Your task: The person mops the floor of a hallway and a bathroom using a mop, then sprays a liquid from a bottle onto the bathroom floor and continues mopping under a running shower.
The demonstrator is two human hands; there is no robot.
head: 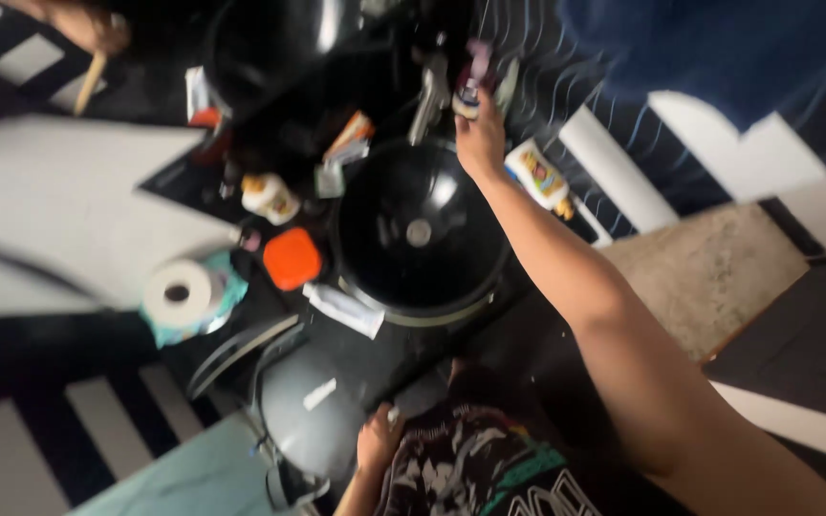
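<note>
The right hand [479, 141] reaches over the far rim of the one round black basin [420, 229], fingers closed on a small jar [467, 101] just beside the single tap [429, 96]. The left hand [378, 440] rests low at the near edge of the dark tabletop [389, 349], fingers curled together; whether they grip anything I cannot tell (the view is blurred). Around the basin lie one orange lid [292, 258], one white bottle [269, 197] with a yellow cap, one tube [541, 179] to the right, one flat white packet [344, 309], and one paper roll [180, 292] on a teal cloth. A second black bowl [265, 48] sits farther back.
</note>
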